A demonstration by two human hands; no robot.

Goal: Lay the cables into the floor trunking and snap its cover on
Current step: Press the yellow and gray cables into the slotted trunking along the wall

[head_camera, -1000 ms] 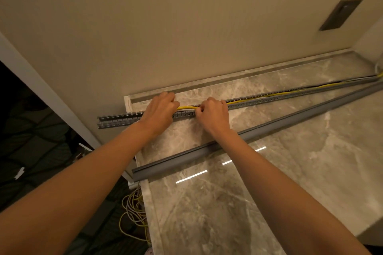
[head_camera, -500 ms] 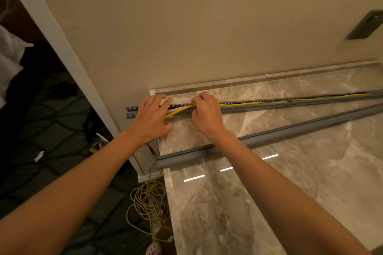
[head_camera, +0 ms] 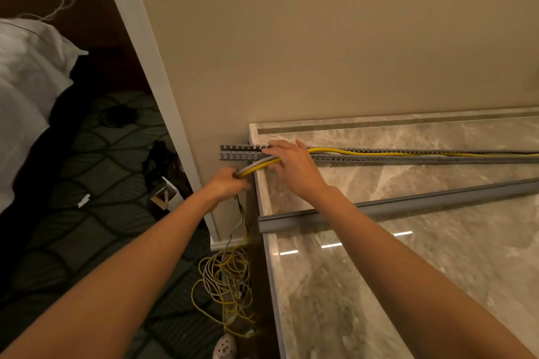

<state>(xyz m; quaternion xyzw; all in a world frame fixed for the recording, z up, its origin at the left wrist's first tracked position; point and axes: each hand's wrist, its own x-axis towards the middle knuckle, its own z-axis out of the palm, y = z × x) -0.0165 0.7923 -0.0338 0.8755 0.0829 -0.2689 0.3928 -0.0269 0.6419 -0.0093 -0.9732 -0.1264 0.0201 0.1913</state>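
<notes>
Head view: beyond both hands, the slotted grey trunking (head_camera: 379, 154) lies on the marble surface (head_camera: 437, 271) along the foot of the wall (head_camera: 320, 38), its left end overhanging the surface edge.

1. The left hand (head_camera: 226, 183) is closed around the cables (head_camera: 258, 167), a yellow and a grey one, just off the surface edge, below the overhanging trunking end.
2. The right hand (head_camera: 291, 166) rests over the trunking with fingers loosely spread, touching the cables where they leave the channel; no firm grasp is visible.
3. To the right of the right hand, the cables run inside the trunking. Below the left hand, they drop to a loose coil (head_camera: 227, 285) on the floor.
4. The cover (head_camera: 408, 207), a long grey strip, lies on the surface on the near side of the right hand, apart from the trunking and not yet fitted.

Handling, as judged: the cables appear light and flexible with some spring, so they should be gripped close to the channel and pressed down section by section. The cover looks stiff and light; hold it at one end to align.
</notes>
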